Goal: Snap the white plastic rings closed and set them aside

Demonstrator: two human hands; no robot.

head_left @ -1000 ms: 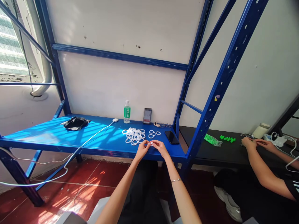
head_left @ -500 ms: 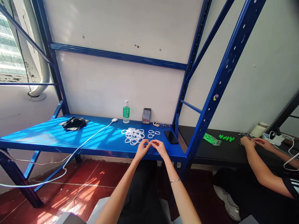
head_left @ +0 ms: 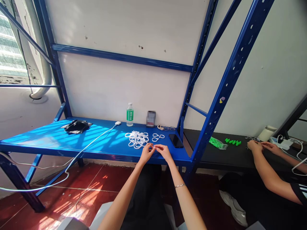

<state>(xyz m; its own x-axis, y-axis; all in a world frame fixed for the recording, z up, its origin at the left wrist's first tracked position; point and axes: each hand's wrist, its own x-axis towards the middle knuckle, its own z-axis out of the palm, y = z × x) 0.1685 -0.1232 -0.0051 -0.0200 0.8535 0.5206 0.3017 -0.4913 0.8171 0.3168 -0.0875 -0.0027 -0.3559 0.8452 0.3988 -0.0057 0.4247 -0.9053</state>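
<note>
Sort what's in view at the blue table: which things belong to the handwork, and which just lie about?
Likely in the job:
left hand and right hand
pile of white rings
three separate rings

Likely just lying about:
bottle
dark phone
white cable
crumpled black bundle
blurred upright device

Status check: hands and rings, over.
Left hand, right hand close together; anything held unclear. White rings piled beyond left hand. Black phone right of hands.

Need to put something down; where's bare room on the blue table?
Most room: between the black plastic, cable and front edge. Some lies between cable and ring pile. Crowded at right: loose rings, flat phone, left hand, right hand.
</note>
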